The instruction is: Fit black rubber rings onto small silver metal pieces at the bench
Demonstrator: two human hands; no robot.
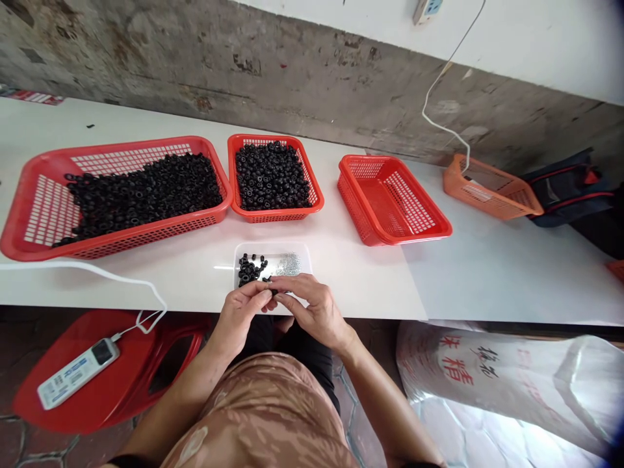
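My left hand (249, 307) and my right hand (308, 302) meet over the table's front edge, fingertips pinched close together. Between them shows a small black ring-shaped part (274, 292), gripped by the left thumb and fingers and touched by the right fingertips. Whether the right fingers also hold a tiny piece is too small to tell. Just beyond the hands lies a clear shallow plastic tray (273, 247). Loose black ring parts (251, 268) fill its left side, and a heap of tiny silvery pieces (289, 264) lies on its right. My hands cover the tray's near side.
A long red basket (29, 227) and a smaller red basket (316, 195) hold many black parts. Further right stand another red basket (363, 221), an orange basket (492, 201) and a dark bag (560, 188). A power strip (78, 374) rests on a red stool (112, 396); a white sack (507, 383) is below.
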